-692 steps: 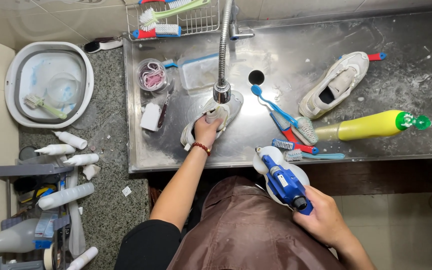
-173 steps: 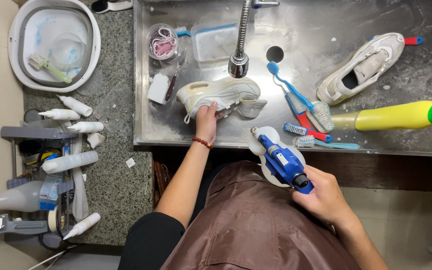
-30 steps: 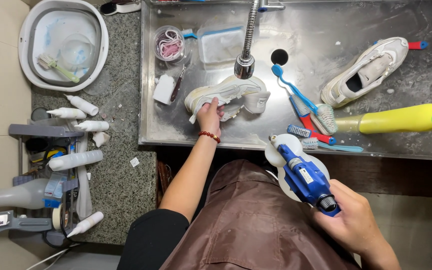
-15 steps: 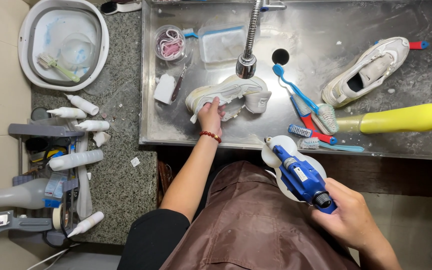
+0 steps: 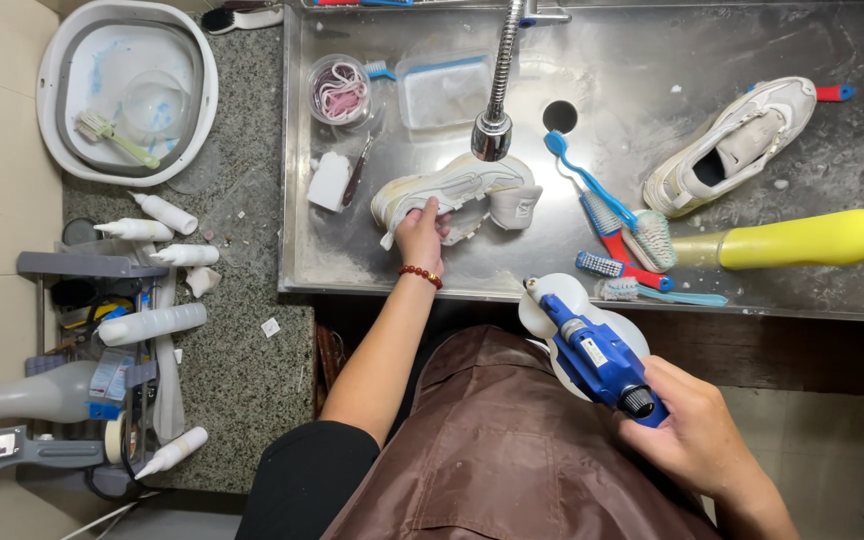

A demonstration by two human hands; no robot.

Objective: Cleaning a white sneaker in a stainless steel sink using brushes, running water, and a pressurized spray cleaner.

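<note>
Now: cup (image 5: 337, 88) holds laces | basin (image 5: 52, 60) holds brush (image 5: 110, 137)

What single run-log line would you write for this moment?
left hand: grips white sneaker under faucet | right hand: holds blue spray gun | sink: second sneaker, brushes

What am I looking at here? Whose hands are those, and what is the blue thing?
The camera sits on a person's head and looks down, so you see their own two arms. The left hand holds a white shoe in a metal sink, under the tap. The right hand has its grip on a blue spray gun with a white bottle. Also in the sink lie another white shoe, some brushes and a yellow bottle. A white basin stands on the counter to the left.
</note>
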